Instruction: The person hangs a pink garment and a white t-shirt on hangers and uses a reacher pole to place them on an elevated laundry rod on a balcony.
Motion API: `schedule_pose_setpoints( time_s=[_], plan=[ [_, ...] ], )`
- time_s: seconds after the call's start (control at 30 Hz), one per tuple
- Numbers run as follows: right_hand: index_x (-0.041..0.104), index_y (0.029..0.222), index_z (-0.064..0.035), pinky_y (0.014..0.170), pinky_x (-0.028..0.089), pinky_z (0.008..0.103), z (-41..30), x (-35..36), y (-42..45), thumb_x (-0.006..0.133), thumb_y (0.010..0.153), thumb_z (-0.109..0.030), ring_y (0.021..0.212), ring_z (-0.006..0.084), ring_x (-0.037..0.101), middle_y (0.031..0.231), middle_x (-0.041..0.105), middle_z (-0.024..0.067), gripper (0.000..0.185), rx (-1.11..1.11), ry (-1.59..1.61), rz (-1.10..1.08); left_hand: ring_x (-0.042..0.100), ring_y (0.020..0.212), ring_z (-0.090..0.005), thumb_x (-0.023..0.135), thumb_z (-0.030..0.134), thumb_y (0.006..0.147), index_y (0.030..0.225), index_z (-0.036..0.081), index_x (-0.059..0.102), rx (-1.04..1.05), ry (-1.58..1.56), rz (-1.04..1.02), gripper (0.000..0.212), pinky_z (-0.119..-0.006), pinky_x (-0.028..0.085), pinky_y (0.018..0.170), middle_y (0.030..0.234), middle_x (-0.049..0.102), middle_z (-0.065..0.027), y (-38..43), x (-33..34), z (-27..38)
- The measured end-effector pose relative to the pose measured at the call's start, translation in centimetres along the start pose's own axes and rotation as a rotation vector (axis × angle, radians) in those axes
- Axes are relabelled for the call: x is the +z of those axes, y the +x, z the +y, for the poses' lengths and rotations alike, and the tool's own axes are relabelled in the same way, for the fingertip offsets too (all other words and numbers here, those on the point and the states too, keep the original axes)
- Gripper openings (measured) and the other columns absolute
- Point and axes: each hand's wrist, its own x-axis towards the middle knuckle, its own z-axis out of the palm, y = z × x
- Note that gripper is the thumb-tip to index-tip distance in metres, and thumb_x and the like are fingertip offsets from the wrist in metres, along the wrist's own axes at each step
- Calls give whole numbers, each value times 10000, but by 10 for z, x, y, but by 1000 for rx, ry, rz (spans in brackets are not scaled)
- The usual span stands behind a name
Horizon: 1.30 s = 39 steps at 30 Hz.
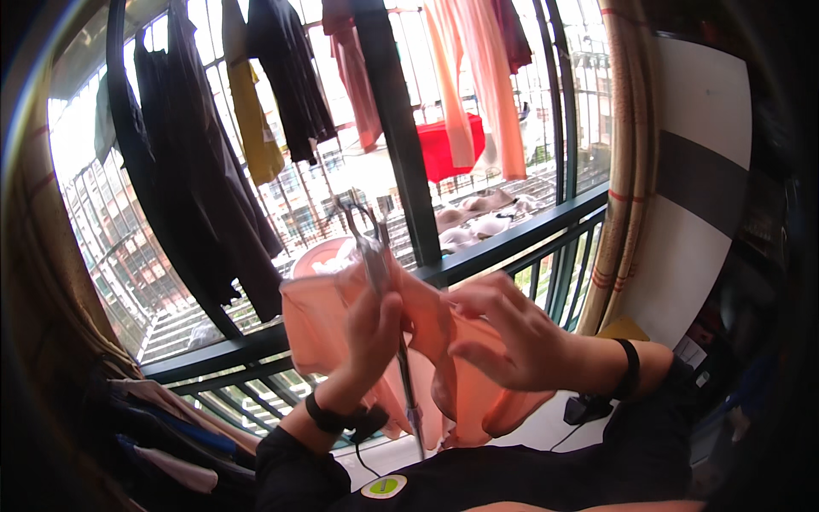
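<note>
A salmon-pink garment (pixel 416 307) hangs in front of me, spread between my hands. My left hand (pixel 374 333) is closed around the upper part of the garment, just below a metal fork-shaped hook (pixel 361 214); what exactly lies inside the fist is partly hidden. A metal pole (pixel 406 384) runs down below that hand. My right hand (pixel 512 339) is at the garment's right side, with fingers bent and thumb apart; its index fingertip is close to the cloth edge, and whether it pinches the cloth cannot be told.
Dark trousers (pixel 205 166), a yellow garment (pixel 256 128) and a red cloth (pixel 451 147) hang by the barred window. A green rail (pixel 524 237) crosses before me. Bras (pixel 477 224) lie on the outer rack beside a pink basin (pixel 313 256). More clothes (pixel 173 441) are at lower left; a curtain (pixel 624 153) hangs right.
</note>
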Motion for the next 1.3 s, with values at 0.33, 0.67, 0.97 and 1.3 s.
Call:
schedule_pose_setpoints(
  time_s=[0.33, 0.67, 0.97, 1.3],
  plan=[
    [475, 1007, 24, 710, 458, 308, 16, 78, -136, 624, 845, -289, 799, 245, 557, 892, 525, 146, 383, 840, 198, -358, 534, 443, -95, 489, 191, 925, 880, -30, 574, 184, -111, -51, 242, -215, 430, 394, 597, 531, -35, 119, 68, 75],
    [357, 1086, 30, 817, 411, 346, 79, 101, -166, 782, 684, -313, 909, 294, 484, 992, 446, 188, 678, 609, -287, 263, 502, 413, -82, 483, 240, 925, 823, -40, 579, 394, -149, -18, 313, -212, 431, 373, 637, 512, -35, 192, 105, 115],
    [537, 738, -91, 477, 388, 238, 90, 94, -161, 562, 887, -282, 462, 80, 454, 507, 438, -30, 244, 1057, 577, 331, 546, 465, -135, 416, 358, 940, 807, -8, 576, 236, -396, -310, 421, -251, 468, 454, 538, 507, -45, 255, 124, 126],
    [505, 756, -73, 390, 338, 228, 80, 17, -56, 590, 873, -286, 418, 67, 408, 529, 440, -19, 258, 1034, 530, 595, 495, 1075, -287, 546, 140, 865, 1278, 3, 369, 547, 176, -305, 471, -371, 416, 893, 1267, 442, -171, 148, 68, -2]
  ],
)
